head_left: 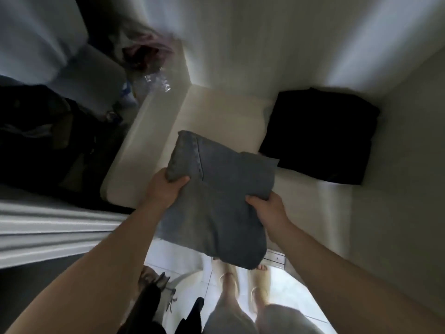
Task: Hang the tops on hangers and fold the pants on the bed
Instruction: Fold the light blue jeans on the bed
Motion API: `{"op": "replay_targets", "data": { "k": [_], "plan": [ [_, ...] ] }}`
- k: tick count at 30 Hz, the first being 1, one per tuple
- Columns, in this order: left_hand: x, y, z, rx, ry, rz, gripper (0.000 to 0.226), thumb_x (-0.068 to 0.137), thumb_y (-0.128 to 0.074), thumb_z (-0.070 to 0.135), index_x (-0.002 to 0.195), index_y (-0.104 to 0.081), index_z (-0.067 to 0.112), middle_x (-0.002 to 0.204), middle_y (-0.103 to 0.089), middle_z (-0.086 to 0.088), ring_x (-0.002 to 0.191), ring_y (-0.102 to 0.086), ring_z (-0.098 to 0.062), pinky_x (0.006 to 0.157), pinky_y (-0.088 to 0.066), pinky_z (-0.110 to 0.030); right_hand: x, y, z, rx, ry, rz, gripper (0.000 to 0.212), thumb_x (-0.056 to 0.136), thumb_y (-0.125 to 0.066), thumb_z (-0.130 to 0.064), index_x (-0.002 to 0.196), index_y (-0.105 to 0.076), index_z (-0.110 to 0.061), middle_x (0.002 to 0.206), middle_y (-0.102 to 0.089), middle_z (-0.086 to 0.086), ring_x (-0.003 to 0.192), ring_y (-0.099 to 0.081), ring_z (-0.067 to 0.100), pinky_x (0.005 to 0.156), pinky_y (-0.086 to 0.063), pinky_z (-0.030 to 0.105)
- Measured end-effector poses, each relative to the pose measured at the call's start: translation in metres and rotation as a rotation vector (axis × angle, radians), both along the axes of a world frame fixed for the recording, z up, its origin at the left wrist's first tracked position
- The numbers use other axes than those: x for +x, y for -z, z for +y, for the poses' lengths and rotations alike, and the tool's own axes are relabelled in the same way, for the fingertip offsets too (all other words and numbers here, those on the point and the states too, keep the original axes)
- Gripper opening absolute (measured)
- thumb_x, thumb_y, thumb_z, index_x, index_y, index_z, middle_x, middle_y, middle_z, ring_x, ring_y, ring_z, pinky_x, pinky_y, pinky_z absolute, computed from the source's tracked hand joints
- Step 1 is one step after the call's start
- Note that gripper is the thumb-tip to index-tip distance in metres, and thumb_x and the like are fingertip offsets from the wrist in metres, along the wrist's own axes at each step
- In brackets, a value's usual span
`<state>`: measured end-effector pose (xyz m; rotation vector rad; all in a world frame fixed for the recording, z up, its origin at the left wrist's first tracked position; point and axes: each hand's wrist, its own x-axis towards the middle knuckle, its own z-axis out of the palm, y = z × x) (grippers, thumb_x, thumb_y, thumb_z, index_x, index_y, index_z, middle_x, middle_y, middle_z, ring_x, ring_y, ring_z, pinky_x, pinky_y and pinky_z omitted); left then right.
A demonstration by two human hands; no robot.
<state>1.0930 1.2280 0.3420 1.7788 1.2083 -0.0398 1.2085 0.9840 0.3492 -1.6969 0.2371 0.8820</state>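
Both forearms reach forward and slightly inward. The left hand (166,186) grips the left edge of a folded bundle of grey denim jeans (216,203), with its thumb curled over the top and its fingers hidden beneath. The right hand (267,208) clasps the right edge the same way, its thumb pressed on the fabric. The jeans span the gap between the hands. Their far end lies over the corner of the white bed (216,109) and their near end hangs past the bed's edge above the pale tiled floor (289,285). Whether they touch the mattress cannot be told. Beyond the right hand, a folded black garment (320,136) lies flat on the bed, just beside the jeans. Far beyond the left hand sits a blurred heap of pinkish clothes (144,54).
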Motion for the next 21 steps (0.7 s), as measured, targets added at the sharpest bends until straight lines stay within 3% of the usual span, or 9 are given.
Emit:
{"op": "replay_targets", "data": {
  "k": [3,6,9,11,13,15,18,21],
  "plan": [
    [0.013,0.039,0.025,0.095,-0.063,0.063,0.056,0.086,-0.076,0.039,0.13,-0.059,0.008,0.125,-0.065,-0.017,0.115,-0.062,-0.036,0.097,-0.049,-0.041,0.012,0.037,0.034,-0.044,-0.097,-0.017,0.031,0.089,-0.07,-0.009,0.118,-0.062,-0.014,0.118,-0.07,0.004,0.089,-0.066,0.011,0.075,-0.053,0.025],
    [0.014,0.058,0.038,0.275,-0.102,0.087,0.079,0.084,-0.075,0.041,0.149,-0.037,0.017,0.142,-0.052,-0.018,0.129,-0.05,-0.038,0.106,-0.041,-0.044,0.019,0.053,0.056,-0.098,-0.152,-0.128,0.058,0.089,-0.073,-0.016,0.139,-0.045,-0.01,0.132,-0.059,0.005,0.112,-0.059,0.022,0.091,-0.047,0.031],
    [-0.001,0.061,0.023,0.516,0.12,0.099,0.093,0.083,-0.072,0.041,0.157,-0.018,0.026,0.158,-0.028,-0.014,0.142,-0.029,-0.037,0.114,-0.03,-0.053,0.009,0.053,0.053,-0.298,-0.367,-0.541,0.103,0.082,-0.079,-0.029,0.158,-0.011,-0.013,0.157,-0.033,0.007,0.142,-0.035,0.028,0.113,-0.033,0.041],
    [-0.017,0.057,0.008,0.637,0.324,0.127,0.092,0.083,-0.069,0.047,0.157,-0.016,0.035,0.164,-0.015,-0.006,0.147,-0.019,-0.035,0.112,-0.028,-0.06,-0.01,0.047,0.044,-0.529,-0.542,-0.864,0.111,0.08,-0.072,-0.046,0.159,-0.001,-0.018,0.166,-0.012,0.012,0.151,-0.016,0.035,0.119,-0.021,0.055],
    [-0.037,0.055,-0.003,0.679,0.495,0.124,0.088,0.082,-0.066,0.054,0.155,-0.02,0.039,0.167,-0.008,-0.002,0.15,-0.013,-0.036,0.11,-0.029,-0.064,-0.033,0.039,0.038,-0.589,-0.697,-1.086,0.104,0.078,-0.059,-0.058,0.16,-0.005,-0.024,0.167,-0.005,0.012,0.153,-0.008,0.038,0.117,-0.014,0.062],
    [-0.056,0.058,-0.01,0.663,0.604,0.155,0.082,0.081,-0.058,0.064,0.153,-0.026,0.041,0.167,-0.008,-0.002,0.151,-0.011,-0.036,0.111,-0.029,-0.065,-0.055,0.039,0.036,-0.578,-0.857,-1.167,0.102,0.073,-0.063,-0.063,0.159,-0.02,-0.028,0.167,-0.008,0.012,0.152,-0.011,0.04,0.116,-0.012,0.063],
    [-0.082,0.065,-0.013,0.604,0.671,0.236,0.087,0.078,-0.045,0.079,0.154,-0.027,0.041,0.168,-0.008,-0.004,0.153,-0.006,-0.035,0.118,-0.021,-0.063,-0.079,0.051,0.037,-0.672,-1.052,-1.106,0.107,0.058,-0.082,-0.064,0.151,-0.042,-0.029,0.163,-0.026,0.013,0.147,-0.029,0.041,0.112,-0.025,0.068],
    [-0.096,0.074,-0.011,0.602,0.753,0.257,0.097,0.075,-0.05,0.083,0.157,-0.018,0.042,0.169,0.001,-0.002,0.154,0.0,-0.034,0.121,-0.016,-0.061,-0.08,0.06,0.043,-0.729,-1.106,-0.979,0.107,0.059,-0.083,-0.06,0.152,-0.04,-0.029,0.163,-0.027,0.012,0.148,-0.029,0.04,0.11,-0.028,0.071]
  ]
}}
